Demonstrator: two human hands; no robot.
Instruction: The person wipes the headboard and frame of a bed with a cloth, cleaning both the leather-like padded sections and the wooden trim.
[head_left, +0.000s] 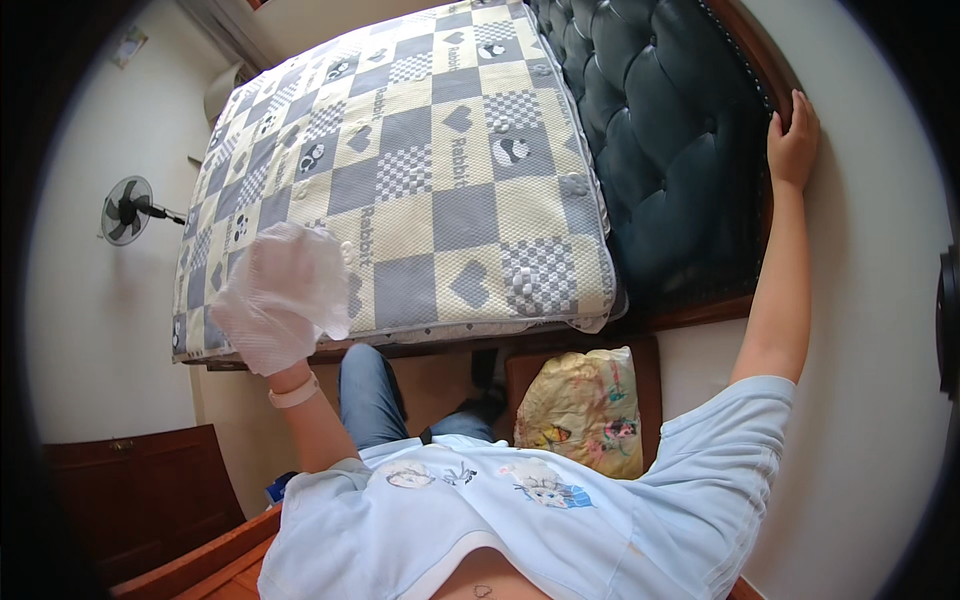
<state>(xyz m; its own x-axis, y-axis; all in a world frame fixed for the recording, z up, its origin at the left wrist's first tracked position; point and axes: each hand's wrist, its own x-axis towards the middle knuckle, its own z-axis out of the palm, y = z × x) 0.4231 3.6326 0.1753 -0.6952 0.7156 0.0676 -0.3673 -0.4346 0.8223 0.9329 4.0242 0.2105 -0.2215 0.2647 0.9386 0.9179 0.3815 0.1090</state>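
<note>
A thin, white, textured cloth (280,285) drapes over my left hand (272,262), whose shape shows faintly through it; the fingers themselves are hidden. It hangs in front of the near left part of the bed, which has a grey and cream checked cover (408,290) with pandas and hearts. Far out to the right, my right hand (795,140) clasps the brown wooden rim of the headboard (660,130), thumb on the near side and fingers along the edge by the wall. Dark green tufted padding fills the headboard.
Below the headboard, a yellow patterned cushion (585,410) lies on a brown seat (648,385). A black fan (128,210) stands beyond the bed's left side. A dark wooden panel (140,500) is at lower left. The white wall (875,300) runs close along my right arm.
</note>
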